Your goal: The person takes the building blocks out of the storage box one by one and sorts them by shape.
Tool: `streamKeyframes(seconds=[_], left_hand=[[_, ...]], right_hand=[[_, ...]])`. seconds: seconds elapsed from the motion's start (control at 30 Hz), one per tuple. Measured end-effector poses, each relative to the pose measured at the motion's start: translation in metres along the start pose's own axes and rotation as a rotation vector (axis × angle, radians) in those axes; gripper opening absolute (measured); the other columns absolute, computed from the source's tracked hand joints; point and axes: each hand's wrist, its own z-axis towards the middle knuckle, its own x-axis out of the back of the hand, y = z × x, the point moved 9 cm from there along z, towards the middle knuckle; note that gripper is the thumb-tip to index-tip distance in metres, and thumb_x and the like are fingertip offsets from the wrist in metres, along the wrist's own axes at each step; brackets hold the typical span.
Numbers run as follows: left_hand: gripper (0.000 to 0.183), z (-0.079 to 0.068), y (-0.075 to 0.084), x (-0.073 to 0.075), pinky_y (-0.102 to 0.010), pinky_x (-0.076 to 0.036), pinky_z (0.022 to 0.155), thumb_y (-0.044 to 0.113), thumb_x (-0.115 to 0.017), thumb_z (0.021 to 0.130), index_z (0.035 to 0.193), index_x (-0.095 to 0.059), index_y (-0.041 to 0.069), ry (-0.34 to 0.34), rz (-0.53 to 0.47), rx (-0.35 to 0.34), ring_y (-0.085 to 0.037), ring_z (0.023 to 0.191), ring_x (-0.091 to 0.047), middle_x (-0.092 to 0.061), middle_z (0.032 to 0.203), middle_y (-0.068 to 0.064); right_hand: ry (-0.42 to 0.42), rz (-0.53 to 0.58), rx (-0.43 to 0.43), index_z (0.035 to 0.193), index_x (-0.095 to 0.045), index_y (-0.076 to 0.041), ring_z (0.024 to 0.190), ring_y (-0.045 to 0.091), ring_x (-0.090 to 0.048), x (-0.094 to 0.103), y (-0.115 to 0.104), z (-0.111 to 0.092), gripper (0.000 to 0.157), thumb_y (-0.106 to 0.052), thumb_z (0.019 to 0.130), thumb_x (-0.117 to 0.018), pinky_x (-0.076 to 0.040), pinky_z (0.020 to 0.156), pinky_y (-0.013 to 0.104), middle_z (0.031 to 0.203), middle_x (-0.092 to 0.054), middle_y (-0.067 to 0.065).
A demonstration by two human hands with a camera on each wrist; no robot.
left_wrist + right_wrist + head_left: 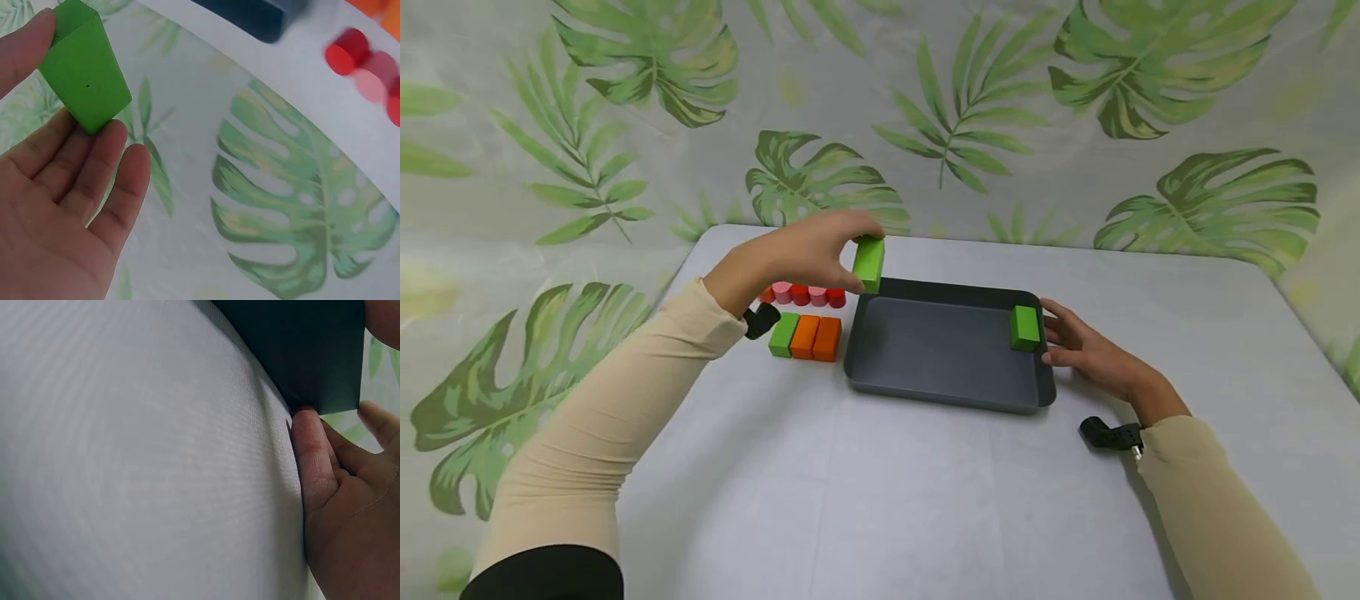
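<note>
Pinched between the thumb and fingers of my left hand (812, 250) is a green block (870, 262), raised above the back left corner of a dark grey tray (932, 346). The left wrist view shows the same block (87, 75) between the thumb and fingertips. A second green block (1025, 327) stands inside the tray by its right wall. My right hand (1093, 358) is beside the tray, its fingers resting against the outer right side. In the right wrist view, fingertips touch the tray's wall (306, 356) near the tabletop.
Left of the tray, a green block (784, 335) and two orange blocks (816, 338) sit side by side. Behind them runs a row of several red and pink cylinders (801, 295), partly under the left hand. A leaf-patterned cloth (970, 108) hangs behind the white table (880, 492).
</note>
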Motion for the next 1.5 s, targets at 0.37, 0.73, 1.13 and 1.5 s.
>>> streamKeyframes(seconds=[0.37, 0.73, 1.13, 1.5], left_hand=[[0.065, -0.049, -0.044, 0.004, -0.046, -0.045, 0.107, 0.018, -0.078, 0.082, 0.140, -0.051, 0.004, 0.039, -0.003, 0.104, -0.027, 0.115, -0.059, -0.059, 0.134, -0.010], [0.061, -0.113, -0.102, -0.006, -0.052, -0.049, 0.099, 0.007, -0.078, 0.079, 0.135, -0.053, -0.001, 0.104, -0.024, 0.213, -0.033, 0.117, -0.055, -0.060, 0.130, -0.017], [0.060, -0.131, -0.131, -0.035, -0.053, -0.050, 0.098, 0.004, -0.075, 0.081, 0.136, -0.051, -0.002, 0.094, -0.060, 0.252, -0.037, 0.117, -0.055, -0.059, 0.131, -0.020], [0.062, -0.119, -0.146, -0.062, -0.056, -0.045, 0.105, 0.000, -0.074, 0.080, 0.138, -0.050, -0.003, 0.083, -0.090, 0.249, -0.037, 0.118, -0.054, -0.057, 0.134, -0.021]], right_hand=[[0.013, -0.009, -0.009, 0.160, 0.007, -0.025, 0.153, 0.047, -0.004, 0.002, 0.003, -0.002, 0.094, -0.016, 0.097, -0.061, -0.008, 0.118, 0.070, 0.166, -0.001, 0.023], [0.007, -0.003, 0.013, 0.160, 0.006, -0.022, 0.152, 0.047, -0.004, 0.002, -0.004, 0.000, 0.092, -0.014, 0.097, -0.060, -0.007, 0.118, 0.070, 0.166, -0.001, 0.023], [0.007, 0.011, 0.002, 0.160, 0.005, -0.023, 0.153, 0.047, -0.004, -0.003, 0.003, 0.001, 0.092, -0.015, 0.097, -0.061, -0.008, 0.119, 0.069, 0.167, -0.001, 0.022], [0.009, 0.004, 0.014, 0.160, 0.005, -0.022, 0.153, 0.047, -0.005, 0.000, 0.001, -0.001, 0.091, -0.015, 0.098, -0.060, -0.009, 0.119, 0.069, 0.166, -0.002, 0.022]])
